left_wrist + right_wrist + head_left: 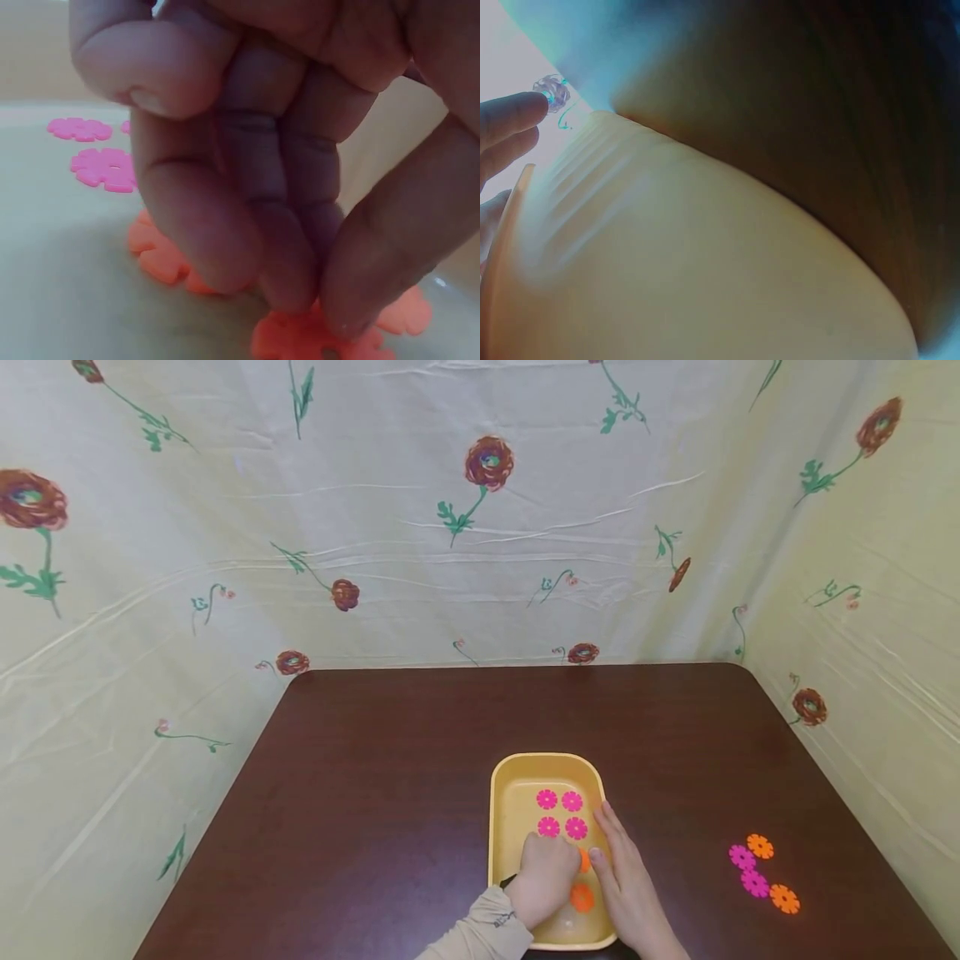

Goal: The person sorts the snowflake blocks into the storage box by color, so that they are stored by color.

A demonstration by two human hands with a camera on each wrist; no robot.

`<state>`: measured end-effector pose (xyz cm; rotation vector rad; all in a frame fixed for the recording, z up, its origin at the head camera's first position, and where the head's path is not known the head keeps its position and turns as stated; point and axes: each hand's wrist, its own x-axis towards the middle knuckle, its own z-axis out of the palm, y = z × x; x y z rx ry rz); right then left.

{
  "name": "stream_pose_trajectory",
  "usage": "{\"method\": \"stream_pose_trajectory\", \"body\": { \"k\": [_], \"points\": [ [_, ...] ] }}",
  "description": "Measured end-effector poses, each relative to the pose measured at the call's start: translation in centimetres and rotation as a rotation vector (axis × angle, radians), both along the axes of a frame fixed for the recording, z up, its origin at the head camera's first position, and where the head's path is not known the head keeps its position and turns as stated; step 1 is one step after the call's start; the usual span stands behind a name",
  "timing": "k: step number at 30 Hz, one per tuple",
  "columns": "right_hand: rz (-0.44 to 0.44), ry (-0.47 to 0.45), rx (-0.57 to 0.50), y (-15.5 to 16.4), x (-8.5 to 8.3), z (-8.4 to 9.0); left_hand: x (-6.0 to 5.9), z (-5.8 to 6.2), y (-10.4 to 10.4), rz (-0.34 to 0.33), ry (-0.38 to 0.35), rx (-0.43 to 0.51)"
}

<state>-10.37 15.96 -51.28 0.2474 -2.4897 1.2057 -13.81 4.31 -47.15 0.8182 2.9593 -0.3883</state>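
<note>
A yellow tray [504, 810] lies on the dark table and holds several pink flower discs [561, 814] and two orange ones. My left hand [558, 860] is inside the tray with its fingers curled. In the left wrist view, the left hand [315, 300] has fingertips and thumb closed down on an orange flower disc [300, 341] on the tray floor. A second orange disc [157, 255] lies just behind it, with pink discs [105, 169] farther back. My right hand [602, 835] rests flat along the tray's right rim, fingers [510, 120] straight.
Two orange discs [760, 846] and two pink discs [754, 883] lie loose on the table [390, 760] to the right of the tray. Flower-print cloth walls [480, 527] close in the table at the back and on both sides.
</note>
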Motion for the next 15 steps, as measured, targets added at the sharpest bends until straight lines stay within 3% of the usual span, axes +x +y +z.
{"method": "stream_pose_trajectory", "body": {
  "k": [4,7,11,15],
  "points": [
    [-0.004,-0.004,0.004,0.0,0.1,0.0,0.0,0.4,-0.1,0.001,-0.033,0.020],
    [-0.010,-0.016,0.008,0.0,0.1,0.0,0.0,1.5,-0.5,0.003,-0.054,0.069],
    [-0.017,-0.044,0.010,0.1,0.2,0.1,-0.3,3.4,-1.5,-0.003,-0.002,0.197],
    [-0.020,-0.071,0.015,0.1,0.2,0.2,-1.1,4.7,-3.1,-0.033,0.058,0.399]
  ]
}}
